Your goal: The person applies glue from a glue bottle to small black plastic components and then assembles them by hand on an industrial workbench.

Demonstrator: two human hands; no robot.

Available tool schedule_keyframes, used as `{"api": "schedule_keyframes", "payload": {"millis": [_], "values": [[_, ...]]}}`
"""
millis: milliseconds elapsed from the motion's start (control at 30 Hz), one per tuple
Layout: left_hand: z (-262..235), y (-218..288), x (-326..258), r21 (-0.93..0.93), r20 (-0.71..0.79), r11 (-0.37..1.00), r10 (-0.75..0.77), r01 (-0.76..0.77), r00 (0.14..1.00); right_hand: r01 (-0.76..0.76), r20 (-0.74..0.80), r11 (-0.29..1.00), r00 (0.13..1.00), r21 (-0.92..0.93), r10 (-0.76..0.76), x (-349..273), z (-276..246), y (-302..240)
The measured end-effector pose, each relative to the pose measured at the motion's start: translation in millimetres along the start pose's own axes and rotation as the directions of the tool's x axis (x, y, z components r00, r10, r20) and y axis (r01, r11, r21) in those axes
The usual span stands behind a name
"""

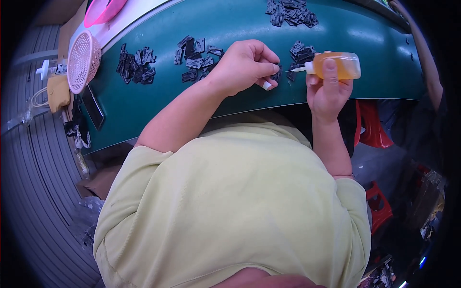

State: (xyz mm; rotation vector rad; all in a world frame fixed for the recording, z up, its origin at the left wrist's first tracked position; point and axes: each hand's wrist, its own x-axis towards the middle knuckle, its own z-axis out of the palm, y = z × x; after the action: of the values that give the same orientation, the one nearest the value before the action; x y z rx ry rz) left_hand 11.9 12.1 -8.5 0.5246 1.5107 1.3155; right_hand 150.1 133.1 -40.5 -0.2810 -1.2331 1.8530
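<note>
My right hand (329,93) is wrapped round a clear squeeze bottle (348,66) of amber liquid, held on its side. Its white nozzle ends in a thin tip that points left, toward my left hand (247,67). Pinched between that hand's thumb and fingers is a small black plastic part (277,73), partly hidden. A small white cap-like piece (267,85) shows below the same fingers. The bottle's tip is close beside the black part; whether they touch I cannot tell. Behind the bottle lies a small pile of black parts (301,52).
More black parts lie on the green table (165,103): a pile at the left (137,65), a loose group (197,58) and a far pile (292,13). A pink basket (84,62) and a dark phone-like slab (92,106) are at the left. Red stools (373,126) stand below right.
</note>
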Motion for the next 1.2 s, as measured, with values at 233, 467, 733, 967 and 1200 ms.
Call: {"api": "schedule_keyframes", "payload": {"millis": [233, 467, 733, 967, 1200], "values": [[-1, 22, 20, 0.02, -0.027, 0.993, 0.114, -0.113, 0.993, -0.03, -0.137, 0.972, 0.988, 0.232, 0.064, 5, -4, -1], [-16, 46, 122, 0.767, -0.24, 0.603, 0.588, -0.22, 0.773, -0.045, -0.103, 0.973, 0.992, 0.227, 0.07, 2, 0, 0], [-21, 37, 60, 0.797, -0.203, 0.542, 0.657, -0.267, 0.726, -0.061, -0.101, 0.974, 0.991, 0.219, 0.085, 0, -11, 7], [-117, 25, -28, 0.88, -0.383, 0.474, 0.66, 0.038, 0.646, -0.038, -0.085, 0.985, 0.995, 0.166, 0.053, 4, -10, 3], [-299, -1, -58, 0.533, -0.828, 0.666, 0.284, 0.522, 0.483, -0.053, -0.087, 0.985, 0.994, 0.162, 0.068, 2, -5, 3]]}}
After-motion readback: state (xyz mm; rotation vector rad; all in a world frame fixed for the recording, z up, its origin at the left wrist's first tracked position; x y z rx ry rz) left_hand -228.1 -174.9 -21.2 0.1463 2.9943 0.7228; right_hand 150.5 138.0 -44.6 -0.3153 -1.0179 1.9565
